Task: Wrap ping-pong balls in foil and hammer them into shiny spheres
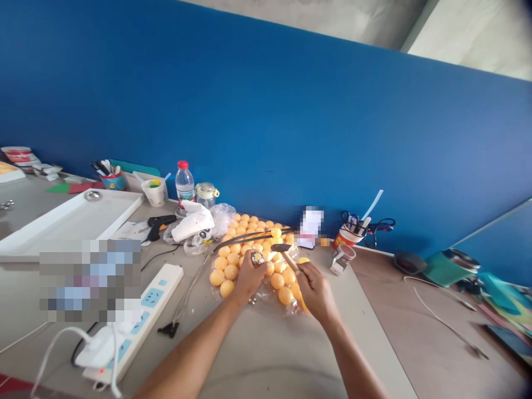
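My left hand (pixel 248 280) is closed on a small round metallic object (pixel 257 259) with a pale top; its exact kind is too small to tell. In my right hand (pixel 316 291) is a small hammer-like tool (pixel 282 249) with a pale wooden handle and a dark head. The head is just right of the round object, apart from it. Beneath and around both hands lies a clear plastic bag of many orange balls (pixel 230 271), like table tennis balls. One yellowish ball (pixel 276 233) rests on top near the back. A dark strap (pixel 245 237) crosses the bag.
To the left are a white power strip (pixel 160 288), a black glue gun (pixel 160 226), a white tray (pixel 124 210) and a water bottle (pixel 184 185). A phone (pixel 311 227), a pen cup (pixel 347 237) and a mug (pixel 343 257) stand right, before the blue partition (pixel 266 127).
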The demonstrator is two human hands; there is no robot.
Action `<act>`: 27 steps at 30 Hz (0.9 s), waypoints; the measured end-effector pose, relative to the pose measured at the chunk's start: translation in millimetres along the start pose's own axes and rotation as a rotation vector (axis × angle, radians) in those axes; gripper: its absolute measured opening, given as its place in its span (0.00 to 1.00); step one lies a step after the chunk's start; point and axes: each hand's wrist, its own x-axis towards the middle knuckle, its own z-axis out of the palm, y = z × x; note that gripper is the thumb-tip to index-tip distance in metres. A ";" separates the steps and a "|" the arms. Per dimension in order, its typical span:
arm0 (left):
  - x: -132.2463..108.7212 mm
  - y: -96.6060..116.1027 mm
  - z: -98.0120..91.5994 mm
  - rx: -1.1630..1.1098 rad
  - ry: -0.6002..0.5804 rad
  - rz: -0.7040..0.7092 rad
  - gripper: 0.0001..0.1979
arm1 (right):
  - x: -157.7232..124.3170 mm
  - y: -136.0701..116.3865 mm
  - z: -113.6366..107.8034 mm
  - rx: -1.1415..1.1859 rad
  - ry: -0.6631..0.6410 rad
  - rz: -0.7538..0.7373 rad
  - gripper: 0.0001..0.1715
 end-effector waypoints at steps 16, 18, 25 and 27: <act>-4.1 7.9 0.8 -0.262 -0.149 -0.040 0.12 | 14.5 97.1 -15.1 -0.321 0.224 0.314 0.16; -5.2 8.2 0.8 -0.258 -0.147 -0.026 0.13 | 14.5 99.9 -13.9 -0.313 0.234 0.310 0.17; -4.4 12.1 1.1 -0.452 -0.099 -0.077 0.15 | 13.2 88.5 -0.2 -0.241 0.309 0.105 0.19; -3.4 14.7 0.4 -0.581 -0.123 -0.132 0.16 | 11.8 81.4 3.0 -0.220 0.322 0.053 0.17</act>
